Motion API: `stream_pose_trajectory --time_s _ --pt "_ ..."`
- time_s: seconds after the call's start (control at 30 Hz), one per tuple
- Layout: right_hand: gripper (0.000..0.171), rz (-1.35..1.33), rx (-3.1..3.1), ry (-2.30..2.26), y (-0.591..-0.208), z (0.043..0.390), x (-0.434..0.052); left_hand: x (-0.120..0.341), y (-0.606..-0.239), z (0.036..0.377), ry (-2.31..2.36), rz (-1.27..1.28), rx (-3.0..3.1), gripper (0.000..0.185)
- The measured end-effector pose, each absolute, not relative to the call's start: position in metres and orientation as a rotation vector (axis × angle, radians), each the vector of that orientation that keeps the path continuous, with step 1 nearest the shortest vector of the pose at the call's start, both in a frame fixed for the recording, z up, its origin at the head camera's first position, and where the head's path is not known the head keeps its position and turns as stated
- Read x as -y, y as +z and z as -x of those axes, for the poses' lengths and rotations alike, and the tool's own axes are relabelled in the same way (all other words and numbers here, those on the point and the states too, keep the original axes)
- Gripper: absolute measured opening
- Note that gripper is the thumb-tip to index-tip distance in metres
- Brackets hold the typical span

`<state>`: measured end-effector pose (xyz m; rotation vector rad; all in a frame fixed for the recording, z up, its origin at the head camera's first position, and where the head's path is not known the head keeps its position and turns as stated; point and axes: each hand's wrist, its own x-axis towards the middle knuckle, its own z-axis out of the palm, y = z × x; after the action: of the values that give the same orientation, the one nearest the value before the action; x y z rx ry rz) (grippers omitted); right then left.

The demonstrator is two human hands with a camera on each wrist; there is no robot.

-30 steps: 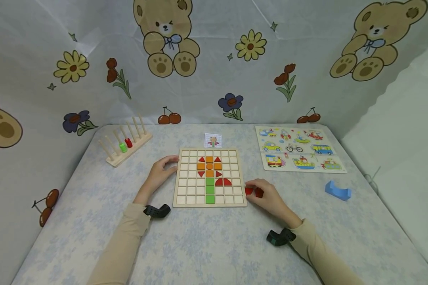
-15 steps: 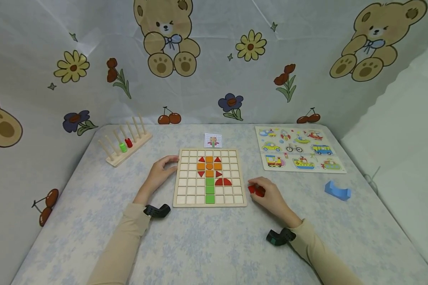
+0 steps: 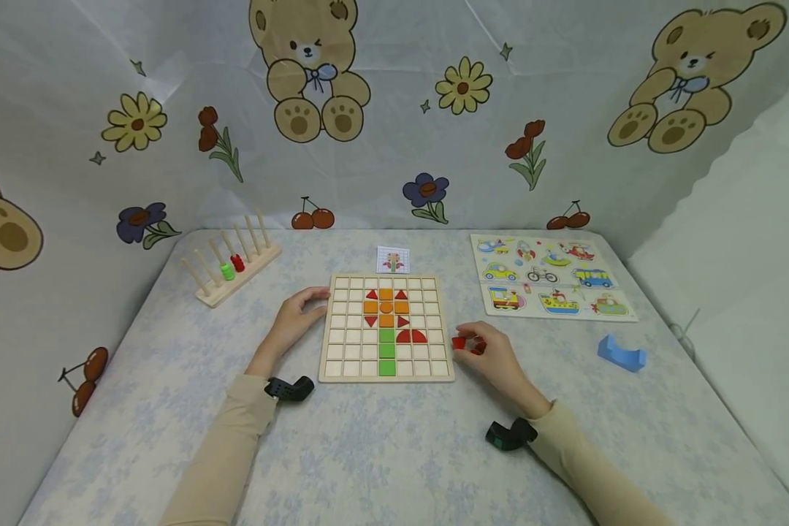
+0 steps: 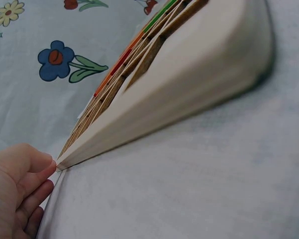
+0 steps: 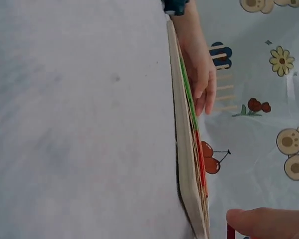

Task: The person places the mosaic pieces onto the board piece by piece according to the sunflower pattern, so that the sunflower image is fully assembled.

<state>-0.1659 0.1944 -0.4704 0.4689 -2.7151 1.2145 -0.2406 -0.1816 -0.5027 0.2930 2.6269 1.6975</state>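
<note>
The right hand (image 3: 493, 354) pinches a red piece (image 3: 460, 342) just right of the grid board (image 3: 342, 361). The left hand (image 3: 296, 318), fingers relaxed, rests against the board's left edge.

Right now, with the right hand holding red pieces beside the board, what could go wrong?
1. The right hand pinches more than one red piece close to the board edge; one might slip out.
2. Placed tiles sit loose in the grid; a bump while placing could shift them.
3. The left hand touches only the board's left edge, so the board may slide.
</note>
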Motion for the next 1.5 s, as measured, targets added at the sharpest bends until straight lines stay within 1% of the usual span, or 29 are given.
stream_pose_trajectory --time_s 0.17,0.33,0.57,0.7,0.9,0.97,1.2,1.5 --pt "0.036 -0.559 2.725 1.297 -0.464 0.164 -0.154 0.182 -0.505 0.24 1.704 -0.303 -2.613 0.039" --pt "0.032 -0.617 2.77 1.297 -0.468 0.165 -0.119 0.182 -0.507 0.241 1.707 -0.294 -2.601 0.039" --pt "0.029 -0.563 2.732 1.324 -0.473 0.169 -0.107 0.183 -0.507 0.242 1.707 -0.277 -2.607 0.039" --pt "0.029 -0.601 2.689 1.381 -0.476 0.169 -0.11 0.183 -0.507 0.242 1.705 -0.282 -2.608 0.039" --pt "0.02 -0.803 2.632 1.419 -0.478 0.166 -0.113 0.182 -0.506 0.241 1.707 -0.263 -2.609 0.038" --pt "0.019 -0.811 2.631 1.411 -0.476 0.167 -0.114 0.182 -0.505 0.241 1.706 -0.27 -2.61 0.038" --pt "0.02 -0.67 2.701 1.354 -0.461 0.172 -0.141 0.181 -0.504 0.241 1.709 -0.297 -2.617 0.038" --pt "0.029 -0.382 2.793 1.134 -0.469 0.172 -0.215 0.183 -0.503 0.24 1.704 -0.295 -2.62 0.039"
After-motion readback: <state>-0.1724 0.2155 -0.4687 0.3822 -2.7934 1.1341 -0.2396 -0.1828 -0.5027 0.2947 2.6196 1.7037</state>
